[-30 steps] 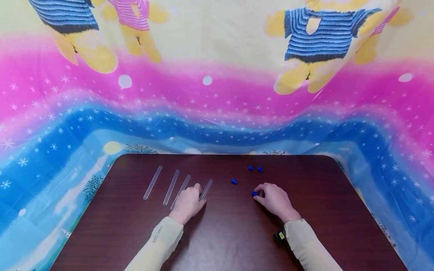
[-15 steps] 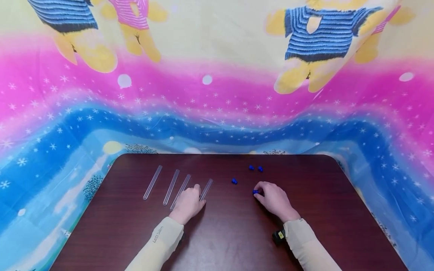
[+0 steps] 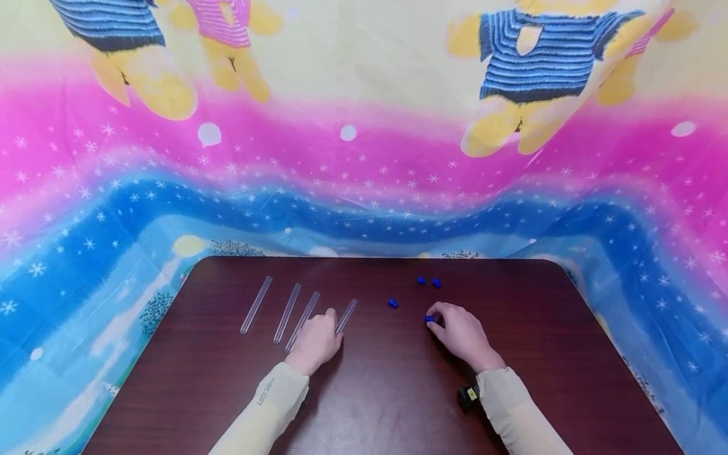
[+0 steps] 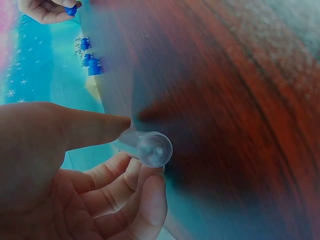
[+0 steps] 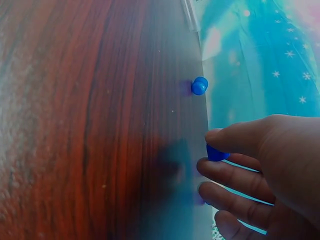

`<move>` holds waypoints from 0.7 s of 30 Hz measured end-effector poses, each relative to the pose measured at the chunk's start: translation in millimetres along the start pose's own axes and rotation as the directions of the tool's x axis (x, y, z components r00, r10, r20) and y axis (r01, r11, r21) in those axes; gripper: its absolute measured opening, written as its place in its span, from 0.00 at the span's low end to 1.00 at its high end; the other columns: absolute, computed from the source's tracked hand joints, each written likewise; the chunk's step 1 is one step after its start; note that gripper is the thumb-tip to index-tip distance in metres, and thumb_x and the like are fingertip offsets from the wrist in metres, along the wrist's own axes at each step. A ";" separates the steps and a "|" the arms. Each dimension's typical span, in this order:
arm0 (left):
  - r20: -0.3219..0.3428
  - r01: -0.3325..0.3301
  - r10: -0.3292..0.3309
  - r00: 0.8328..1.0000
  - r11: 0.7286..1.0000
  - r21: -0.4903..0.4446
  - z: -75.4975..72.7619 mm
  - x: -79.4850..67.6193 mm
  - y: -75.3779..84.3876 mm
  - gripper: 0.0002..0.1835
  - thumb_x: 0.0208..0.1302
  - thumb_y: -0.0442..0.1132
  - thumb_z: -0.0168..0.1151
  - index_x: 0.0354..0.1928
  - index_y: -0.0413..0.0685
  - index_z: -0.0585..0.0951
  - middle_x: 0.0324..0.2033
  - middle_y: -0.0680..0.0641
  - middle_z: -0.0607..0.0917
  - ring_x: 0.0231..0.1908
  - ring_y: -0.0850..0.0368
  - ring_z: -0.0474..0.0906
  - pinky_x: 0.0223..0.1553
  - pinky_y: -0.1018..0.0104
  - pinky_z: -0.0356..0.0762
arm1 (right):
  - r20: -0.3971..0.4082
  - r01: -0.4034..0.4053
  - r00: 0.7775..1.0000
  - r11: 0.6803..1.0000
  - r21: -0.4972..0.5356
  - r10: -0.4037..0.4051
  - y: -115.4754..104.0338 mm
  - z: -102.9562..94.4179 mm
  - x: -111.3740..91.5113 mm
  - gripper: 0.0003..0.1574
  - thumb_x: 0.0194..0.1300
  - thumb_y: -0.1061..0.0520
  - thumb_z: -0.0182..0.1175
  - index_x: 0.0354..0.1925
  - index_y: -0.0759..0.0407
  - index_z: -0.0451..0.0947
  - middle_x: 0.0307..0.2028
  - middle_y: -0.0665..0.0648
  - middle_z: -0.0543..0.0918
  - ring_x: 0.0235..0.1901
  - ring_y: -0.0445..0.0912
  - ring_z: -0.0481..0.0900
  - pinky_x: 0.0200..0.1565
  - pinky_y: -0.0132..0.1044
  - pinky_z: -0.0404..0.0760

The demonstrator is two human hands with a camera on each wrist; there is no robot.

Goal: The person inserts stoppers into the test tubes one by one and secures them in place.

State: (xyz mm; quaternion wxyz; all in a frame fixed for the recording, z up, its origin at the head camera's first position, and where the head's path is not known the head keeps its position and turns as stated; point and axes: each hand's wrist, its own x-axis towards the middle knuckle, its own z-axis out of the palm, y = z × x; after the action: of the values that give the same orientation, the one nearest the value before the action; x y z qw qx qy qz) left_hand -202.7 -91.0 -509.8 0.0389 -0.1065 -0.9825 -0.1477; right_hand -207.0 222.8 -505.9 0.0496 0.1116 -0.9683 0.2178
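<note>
My left hand (image 3: 315,342) pinches a clear test tube (image 3: 348,315) between thumb and fingers; the tube's rounded end faces the camera in the left wrist view. On the right side, my right hand (image 3: 463,338) holds a small blue stopper (image 5: 216,153) by thumb and forefinger, its other fingers loosely bent. Three more clear test tubes lie slanted on the table left of my left hand: a far-left tube (image 3: 256,306), a middle tube (image 3: 287,314) and a nearer tube (image 3: 303,321), whose lower end lies beside that hand.
Between the hands lies a loose blue stopper (image 3: 393,303). Farther back are two more, a left stopper (image 3: 421,280) and a right stopper (image 3: 436,282). The dark wooden table (image 3: 387,392) ends at a printed cloth (image 3: 352,170) behind and along both sides.
My right hand has shifted very slightly away from me with the blue stopper in its fingers. The left hand and the lying tubes stay practically where they were.
</note>
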 end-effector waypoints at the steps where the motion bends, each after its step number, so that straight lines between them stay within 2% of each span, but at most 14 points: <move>1: -0.002 -0.003 0.003 1.000 1.000 0.000 -0.4 -0.3 0.4 0.17 0.60 0.42 0.73 0.39 0.38 0.76 0.25 0.40 0.82 0.27 0.40 0.84 0.24 0.49 0.79 | -0.002 -0.002 1.000 1.000 0.002 0.002 0.2 0.3 -0.3 0.09 0.64 0.55 0.73 0.42 0.50 0.84 0.35 0.47 0.82 0.30 0.41 0.77 0.34 0.43 0.79; 4: -0.015 -0.013 0.013 1.000 1.000 -0.004 -1.4 -1.1 1.1 0.16 0.61 0.41 0.72 0.38 0.39 0.75 0.25 0.41 0.82 0.26 0.40 0.84 0.24 0.49 0.79 | -0.009 -0.001 1.000 1.000 0.002 0.001 1.2 2.1 -1.2 0.09 0.64 0.55 0.73 0.43 0.50 0.84 0.35 0.47 0.82 0.30 0.41 0.77 0.34 0.43 0.78; 9: -0.044 -0.035 0.032 0.999 0.998 -0.052 -5.3 -2.0 1.7 0.14 0.63 0.39 0.70 0.35 0.43 0.72 0.20 0.45 0.78 0.23 0.42 0.82 0.22 0.50 0.76 | -0.020 0.010 1.000 1.000 0.001 -0.010 1.6 2.8 -1.6 0.09 0.64 0.56 0.72 0.43 0.51 0.84 0.35 0.47 0.81 0.30 0.41 0.76 0.34 0.42 0.77; 15: -0.063 -0.042 0.036 0.997 0.996 -0.084 -8.1 0.9 2.0 0.11 0.68 0.40 0.67 0.38 0.46 0.73 0.19 0.48 0.77 0.22 0.44 0.81 0.21 0.52 0.74 | -0.033 0.013 0.999 1.000 0.001 -0.013 2.2 1.6 -1.3 0.10 0.65 0.57 0.72 0.44 0.52 0.85 0.37 0.49 0.80 0.31 0.43 0.75 0.34 0.42 0.77; 21: -0.137 -0.075 0.064 0.989 0.995 -0.073 -6.1 3.9 1.4 0.11 0.69 0.42 0.66 0.42 0.49 0.73 0.20 0.47 0.80 0.19 0.45 0.80 0.18 0.53 0.72 | -0.048 0.013 0.999 1.000 0.006 -0.013 1.0 -0.3 -1.8 0.11 0.66 0.57 0.71 0.46 0.52 0.85 0.39 0.50 0.80 0.31 0.43 0.75 0.35 0.42 0.78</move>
State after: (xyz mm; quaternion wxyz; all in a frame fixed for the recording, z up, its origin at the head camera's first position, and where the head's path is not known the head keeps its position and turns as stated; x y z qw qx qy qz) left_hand -205.9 -90.7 -503.1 0.1059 -0.1319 -0.9669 -0.1913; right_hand -205.4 224.1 -506.4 0.0741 0.1129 -0.9654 0.2232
